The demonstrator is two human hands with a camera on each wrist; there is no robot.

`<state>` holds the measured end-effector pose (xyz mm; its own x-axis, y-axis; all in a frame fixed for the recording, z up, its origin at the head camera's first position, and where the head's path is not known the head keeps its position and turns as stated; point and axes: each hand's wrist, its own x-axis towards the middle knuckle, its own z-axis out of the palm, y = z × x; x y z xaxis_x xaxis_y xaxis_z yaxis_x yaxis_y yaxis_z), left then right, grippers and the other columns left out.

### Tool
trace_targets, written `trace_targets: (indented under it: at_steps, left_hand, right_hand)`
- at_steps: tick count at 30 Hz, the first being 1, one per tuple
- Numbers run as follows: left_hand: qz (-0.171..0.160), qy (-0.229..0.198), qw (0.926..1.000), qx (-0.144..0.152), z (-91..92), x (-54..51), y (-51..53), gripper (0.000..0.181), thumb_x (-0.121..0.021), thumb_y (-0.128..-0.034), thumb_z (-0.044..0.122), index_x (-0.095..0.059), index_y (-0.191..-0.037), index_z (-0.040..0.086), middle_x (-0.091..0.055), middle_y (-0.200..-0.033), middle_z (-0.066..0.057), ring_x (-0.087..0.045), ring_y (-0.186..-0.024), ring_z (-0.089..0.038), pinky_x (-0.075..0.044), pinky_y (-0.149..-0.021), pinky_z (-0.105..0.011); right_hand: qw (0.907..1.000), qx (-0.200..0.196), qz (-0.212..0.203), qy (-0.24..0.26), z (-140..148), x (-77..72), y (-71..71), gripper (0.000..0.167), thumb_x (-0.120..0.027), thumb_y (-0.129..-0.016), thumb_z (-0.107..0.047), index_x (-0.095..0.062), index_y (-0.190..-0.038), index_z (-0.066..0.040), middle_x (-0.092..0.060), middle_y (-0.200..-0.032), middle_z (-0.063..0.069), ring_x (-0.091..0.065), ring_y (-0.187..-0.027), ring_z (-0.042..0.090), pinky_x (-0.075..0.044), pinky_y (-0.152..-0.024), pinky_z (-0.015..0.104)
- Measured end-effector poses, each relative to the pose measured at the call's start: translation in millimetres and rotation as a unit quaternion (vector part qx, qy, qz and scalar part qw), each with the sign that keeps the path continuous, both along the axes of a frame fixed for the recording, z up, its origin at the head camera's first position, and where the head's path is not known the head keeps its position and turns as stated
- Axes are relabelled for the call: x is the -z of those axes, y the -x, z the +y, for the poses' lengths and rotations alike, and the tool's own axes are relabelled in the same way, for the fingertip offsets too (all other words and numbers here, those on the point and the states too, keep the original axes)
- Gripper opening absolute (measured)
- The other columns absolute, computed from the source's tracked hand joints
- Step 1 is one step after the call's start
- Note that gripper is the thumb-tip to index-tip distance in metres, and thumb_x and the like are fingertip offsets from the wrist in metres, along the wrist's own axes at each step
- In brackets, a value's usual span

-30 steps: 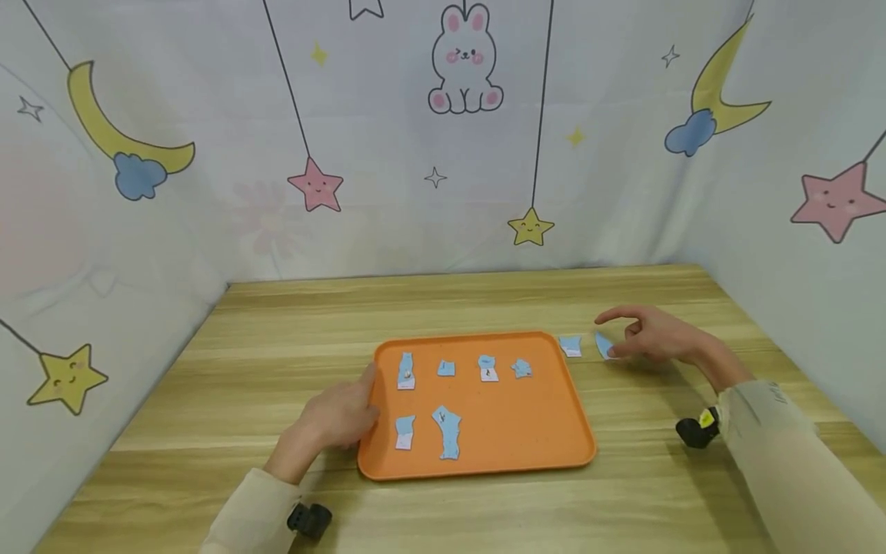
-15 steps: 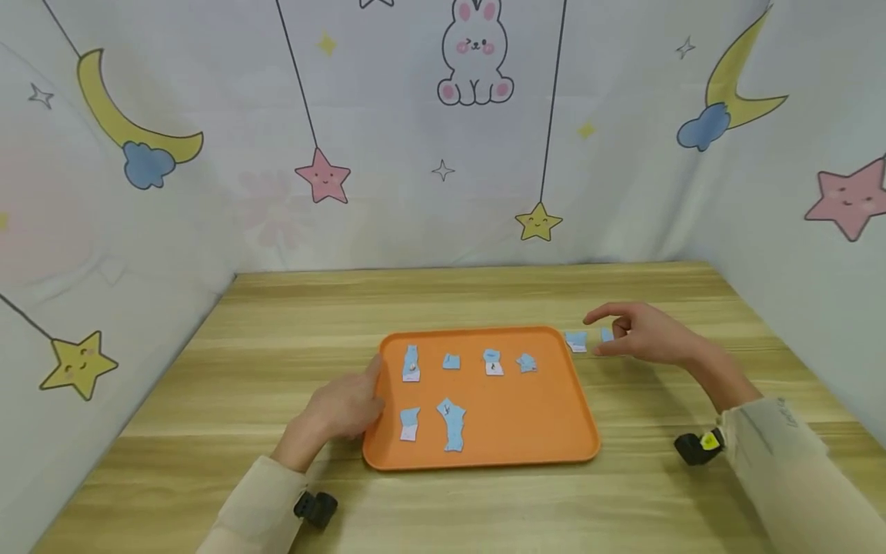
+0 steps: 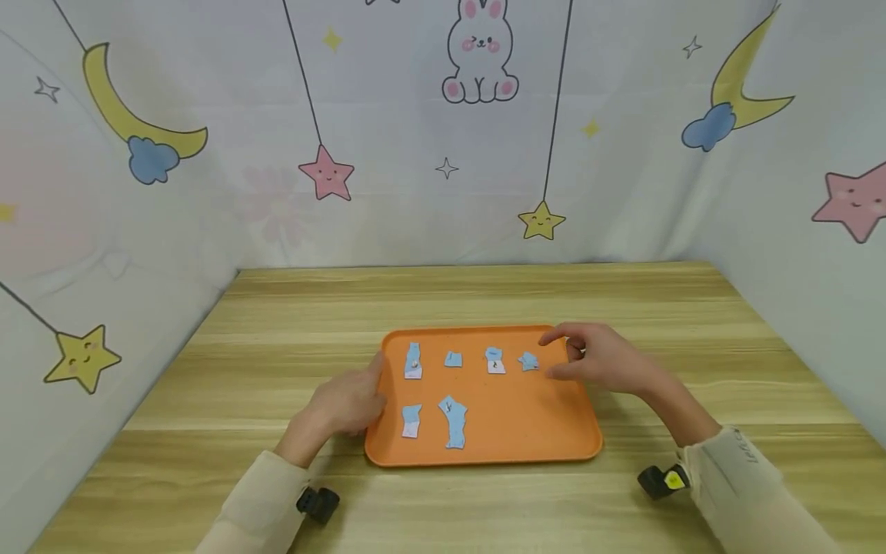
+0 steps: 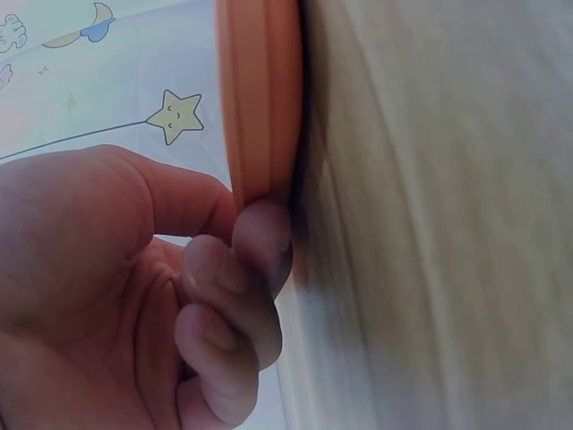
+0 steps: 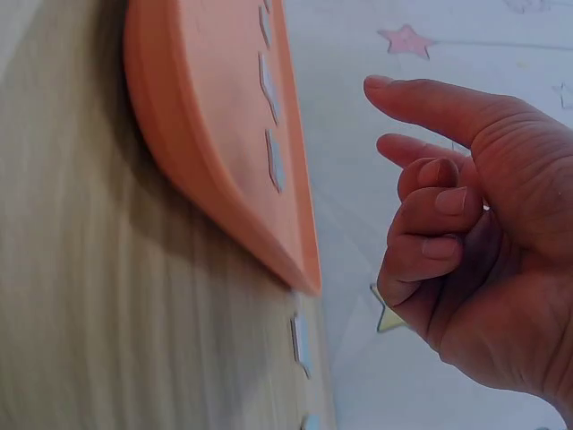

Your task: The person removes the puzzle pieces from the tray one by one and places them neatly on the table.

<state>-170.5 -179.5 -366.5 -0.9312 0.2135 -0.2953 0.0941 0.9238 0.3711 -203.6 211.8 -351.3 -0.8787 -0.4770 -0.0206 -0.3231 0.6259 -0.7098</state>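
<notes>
Several flat, light-blue pieces with irregular outlines, some partly pink or white, lie on an orange tray point(image 3: 519, 431). My left hand point(image 3: 346, 402) grips the tray's left rim between thumb and fingers; the left wrist view shows that rim point(image 4: 260, 98) at the fingertips. My right hand point(image 3: 605, 358) hovers over the tray's right side, holding nothing. Its thumb and index finger stand apart and the other fingers are curled. Nearest to it is a small blue piece point(image 3: 529, 361). In the right wrist view one loose piece point(image 5: 300, 345) lies on the table beside the tray.
The tray rests on a wood-grain table point(image 3: 311, 308). Behind it hangs a white cloth point(image 3: 388, 223) printed with stars, moons and a rabbit. Black wrist cameras sit on both forearms, the right camera point(image 3: 663, 482) close above the table.
My right hand has moved left, from the loose pieces right of the tray to above the tray's right side. The left hand keeps its grip on the rim. The head view has shifted slightly.
</notes>
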Motion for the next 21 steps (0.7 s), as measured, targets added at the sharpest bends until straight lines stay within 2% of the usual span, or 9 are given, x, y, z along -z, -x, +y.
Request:
trace_targets:
  at_steps: [1, 8, 9, 12, 16, 21]
  left_hand:
    - [-0.002, -0.002, 1.0, -0.001, -0.7, 1.8, 1.4, 0.075, -0.051, -0.1021, 0.014, -0.018, -0.168, 0.0, -0.062, -0.061, -0.005, -0.057, -0.046, -0.016, -0.039, -0.045, -0.028]
    - [-0.001, 0.001, 0.9999, 0.017, -14.5, 37.2, 24.0, 0.08, -0.048, -0.1019, 0.02, -0.009, -0.17, 0.004, -0.062, -0.062, -0.002, -0.061, -0.046, -0.017, -0.044, -0.044, -0.033]
    - [-0.004, 0.004, 0.9999, 0.011, -14.4, 37.1, 23.9, 0.081, -0.049, -0.1018, 0.022, -0.009, -0.17, 0.007, -0.063, -0.063, -0.002, -0.061, -0.047, -0.017, -0.045, -0.045, -0.033]
    - [-0.002, 0.005, 1.0, 0.008, -12.4, 30.4, 18.9, 0.081, -0.05, -0.1009, 0.02, -0.011, -0.17, 0.005, -0.063, -0.064, -0.003, -0.061, -0.048, -0.018, -0.045, -0.045, -0.033]
    - [0.004, 0.0, 1.0, 0.003, -2.8, 6.0, 3.5, 0.077, -0.051, -0.0998, 0.014, -0.018, -0.168, 0.0, -0.063, -0.063, -0.005, -0.06, -0.047, -0.018, -0.042, -0.046, -0.031]
    - [0.005, 0.005, 1.0, 0.0, 2.1, -6.1, -5.3, 0.074, -0.05, -0.1007, 0.012, -0.019, -0.167, -0.001, -0.062, -0.062, -0.004, -0.055, -0.047, -0.015, -0.038, -0.046, -0.028]
  right_hand:
    - [1.0, -0.001, 0.0, -0.001, -4, 1.0, -1.4, 0.048, -0.085, -0.089, -0.022, -0.069, -0.129, -0.002, -0.047, -0.068, -0.003, -0.043, -0.059, 0.008, -0.039, -0.056, 0.024]
    - [0.9999, -0.012, 0.005, -0.006, -25, 4.3, -10.7, 0.045, -0.084, -0.089, -0.025, -0.07, -0.126, -0.006, -0.047, -0.068, -0.005, -0.043, -0.059, 0.008, -0.039, -0.058, 0.024]
    - [0.9999, -0.013, 0.004, -0.006, -27, 4.5, -12.0, 0.045, -0.084, -0.089, -0.026, -0.07, -0.127, -0.006, -0.048, -0.068, -0.005, -0.044, -0.059, 0.008, -0.039, -0.058, 0.025]
    - [0.9998, -0.018, -0.003, -0.002, -33, 4.8, -15.0, 0.047, -0.084, -0.088, -0.026, -0.07, -0.128, -0.006, -0.049, -0.069, -0.004, -0.043, -0.059, 0.009, -0.04, -0.059, 0.025]
    - [0.9996, -0.026, -0.008, 0.004, -39, 5.5, -17.4, 0.047, -0.084, -0.088, -0.024, -0.069, -0.129, -0.006, -0.048, -0.069, -0.004, -0.043, -0.058, 0.009, -0.04, -0.058, 0.025]
    - [0.9994, -0.033, -0.006, 0.007, -47, 6.7, -19.8, 0.045, -0.084, -0.088, -0.022, -0.07, -0.128, -0.007, -0.045, -0.068, -0.006, -0.041, -0.058, 0.008, -0.038, -0.057, 0.024]
